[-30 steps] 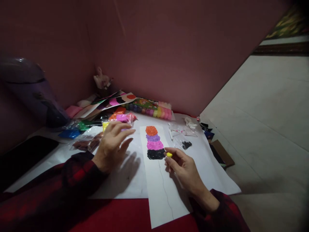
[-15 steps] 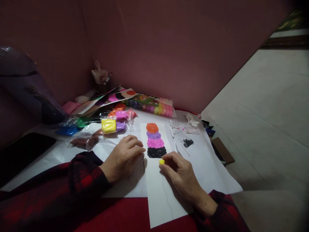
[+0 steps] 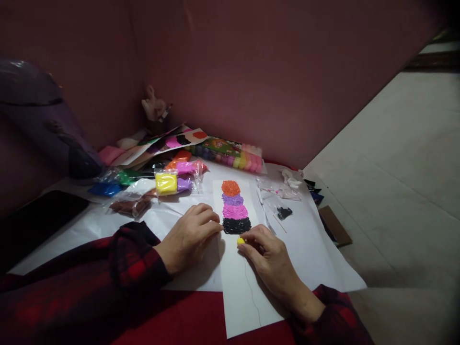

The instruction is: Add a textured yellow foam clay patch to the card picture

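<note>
A small lump of yellow clay is pinched between the thumb and fingertips of my right hand, just below the black band on a white paper strip. On that strip, textured clay is laid in an orange circle and purple, pink and black bands beneath it. A thin drawn line runs down the bare lower part. My left hand rests at the strip's left edge, empty as far as I see, its fingers loosely bent and their tips beside the black band.
Bagged clay, including a yellow pack, lies at the back left beside a dark flat object. A pack of coloured clay is against the wall. Scissors and a bag with black clay lie right of the strip.
The view has shifted a little, so the scene sits slightly further right. My left hand has moved slightly right, to the strip's edge. My right hand keeps its pinch on the yellow clay.
</note>
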`<state>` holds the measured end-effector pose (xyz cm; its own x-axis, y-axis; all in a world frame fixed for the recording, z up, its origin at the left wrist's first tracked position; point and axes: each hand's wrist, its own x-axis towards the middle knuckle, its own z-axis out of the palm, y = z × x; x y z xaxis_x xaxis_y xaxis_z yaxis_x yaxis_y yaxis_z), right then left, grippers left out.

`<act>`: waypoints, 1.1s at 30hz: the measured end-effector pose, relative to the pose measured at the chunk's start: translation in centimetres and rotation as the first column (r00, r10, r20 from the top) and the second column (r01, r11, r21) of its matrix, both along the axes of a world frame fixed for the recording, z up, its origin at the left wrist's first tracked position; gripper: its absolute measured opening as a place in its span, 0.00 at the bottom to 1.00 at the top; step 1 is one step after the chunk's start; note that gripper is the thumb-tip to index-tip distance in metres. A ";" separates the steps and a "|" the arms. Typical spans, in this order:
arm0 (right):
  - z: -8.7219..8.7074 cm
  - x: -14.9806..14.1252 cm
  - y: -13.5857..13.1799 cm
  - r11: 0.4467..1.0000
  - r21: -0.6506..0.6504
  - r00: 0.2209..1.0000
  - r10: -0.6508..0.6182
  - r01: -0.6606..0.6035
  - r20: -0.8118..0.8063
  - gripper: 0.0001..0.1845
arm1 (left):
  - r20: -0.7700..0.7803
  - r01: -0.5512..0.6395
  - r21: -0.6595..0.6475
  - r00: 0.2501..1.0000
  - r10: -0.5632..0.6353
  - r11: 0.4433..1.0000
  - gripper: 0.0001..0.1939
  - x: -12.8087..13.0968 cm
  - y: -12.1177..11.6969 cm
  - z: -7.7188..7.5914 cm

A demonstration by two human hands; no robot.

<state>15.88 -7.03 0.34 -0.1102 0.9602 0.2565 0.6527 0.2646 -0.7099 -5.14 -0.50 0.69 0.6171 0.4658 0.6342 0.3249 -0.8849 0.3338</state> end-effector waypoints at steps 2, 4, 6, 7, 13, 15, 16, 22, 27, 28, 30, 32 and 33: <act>-0.1 -0.1 0.0 1.000 0.018 1.000 0.009 -0.009 0.026 0.05 | -0.016 0.022 0.002 1.000 -0.022 1.000 0.11 0.2 -0.3 -0.1; -0.3 0.0 0.0 0.999 0.044 0.999 0.019 -0.021 0.045 0.05 | -0.060 0.066 -0.013 0.996 -0.067 0.998 0.12 0.4 -0.6 -0.3; -0.4 0.1 0.0 0.997 0.069 0.998 0.040 -0.043 0.042 0.06 | -0.138 0.132 -0.036 0.981 -0.135 0.991 0.12 0.6 -1.0 -0.4; -0.4 0.3 0.0 0.995 0.079 0.998 0.057 -0.060 0.034 0.07 | -0.183 0.166 -0.045 0.968 -0.172 0.985 0.12 0.7 -1.2 -0.4; -0.4 1.3 -0.6 0.979 0.161 0.993 0.119 -0.121 0.020 0.18 | -0.332 0.221 -0.056 0.915 -0.227 0.974 0.08 0.8 -1.4 -0.3; -0.5 1.5 -1.2 0.972 0.196 0.991 0.126 -0.132 0.042 0.19 | -0.342 0.216 -0.047 0.914 -0.219 0.975 0.08 0.8 -1.4 -0.4; -0.6 1.5 -1.5 0.969 0.202 0.990 0.131 -0.140 0.057 0.20 | -0.347 0.216 -0.046 0.912 -0.219 0.975 0.08 0.8 -1.4 -0.4; -1.2 1.5 -2.4 0.968 0.165 0.957 0.147 -0.191 0.249 0.23 | -0.340 0.206 -0.041 0.917 -0.208 0.978 0.08 0.8 -1.4 -0.6; -1.3 1.3 -2.3 0.958 0.175 0.918 0.150 -0.226 0.368 0.23 | -0.341 0.209 -0.036 0.917 -0.208 0.977 0.08 0.8 -1.4 -0.7; -1.3 1.3 -2.4 0.958 0.174 0.914 0.149 -0.228 0.377 0.22 | -0.340 0.209 -0.034 0.917 -0.208 0.977 0.08 0.8 -1.3 -0.8; -1.2 1.2 -2.4 0.959 0.168 0.910 0.148 -0.227 0.386 0.22 | -0.338 0.208 -0.029 0.919 -0.205 0.978 0.07 0.8 -1.3 -0.8; -1.2 1.2 -2.4 0.961 0.161 0.909 0.147 -0.224 0.390 0.21 | -0.341 0.209 -0.029 0.917 -0.207 0.977 0.07 0.8 -1.3 -0.8; -1.1 1.2 -2.4 0.962 0.156 0.908 0.148 -0.225 0.392 0.21 | -0.343 0.210 -0.032 0.916 -0.208 0.977 0.07 0.8 -1.3 -0.8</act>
<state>17.09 -9.41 -0.78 -0.4065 0.8482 0.3395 0.7843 0.5146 -0.3465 -4.38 -1.75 -0.08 0.8798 0.2999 0.3688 0.2261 -0.9465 0.2304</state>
